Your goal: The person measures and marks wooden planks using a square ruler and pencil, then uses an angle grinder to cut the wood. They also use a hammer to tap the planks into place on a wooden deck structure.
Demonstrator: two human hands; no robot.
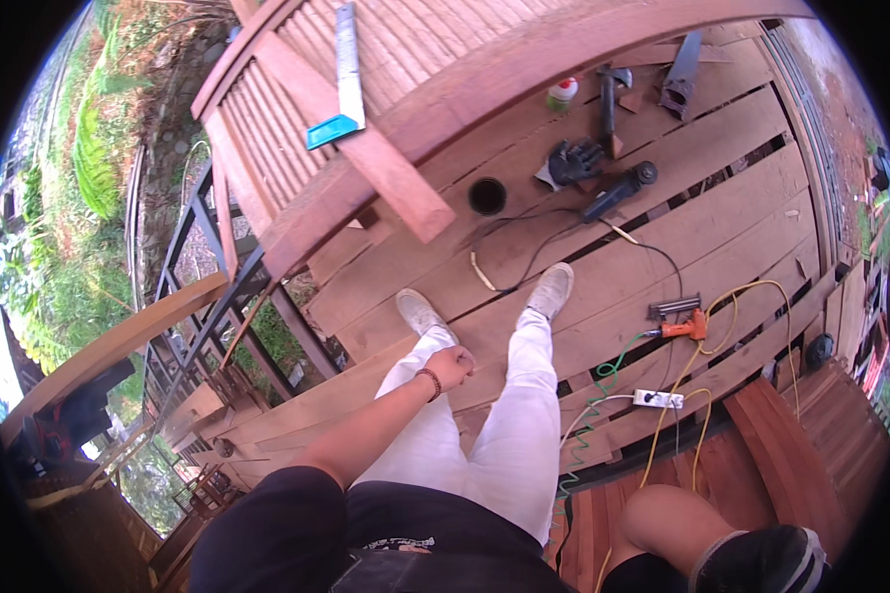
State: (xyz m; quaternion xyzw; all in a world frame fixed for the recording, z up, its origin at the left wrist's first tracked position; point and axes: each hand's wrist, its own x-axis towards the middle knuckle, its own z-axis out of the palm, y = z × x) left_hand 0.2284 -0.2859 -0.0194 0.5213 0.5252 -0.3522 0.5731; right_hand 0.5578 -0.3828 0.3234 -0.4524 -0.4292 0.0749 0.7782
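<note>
- Wooden board [391, 183]: laid across slatted panel [279, 111] and curved rail [455, 104], near end jutting past rail.
- Ahead and slightly left of left hand [450, 368]; long axis slanting from far left toward near right. Left hand nearer, well apart from it.
- Left fingers curled in, nothing seen in grip; right hand not visible, cannot tell state.
- Try square [349, 79] resting on board.
- Around: gapped plank deck [732, 212], dark glove [576, 163], grinder [618, 193], orange air tool [684, 326] farther right.

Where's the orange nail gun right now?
In the head view, the orange nail gun lies on the brown plank deck, right of the person's pale shoes and just above the white rectangular power strip.
</note>
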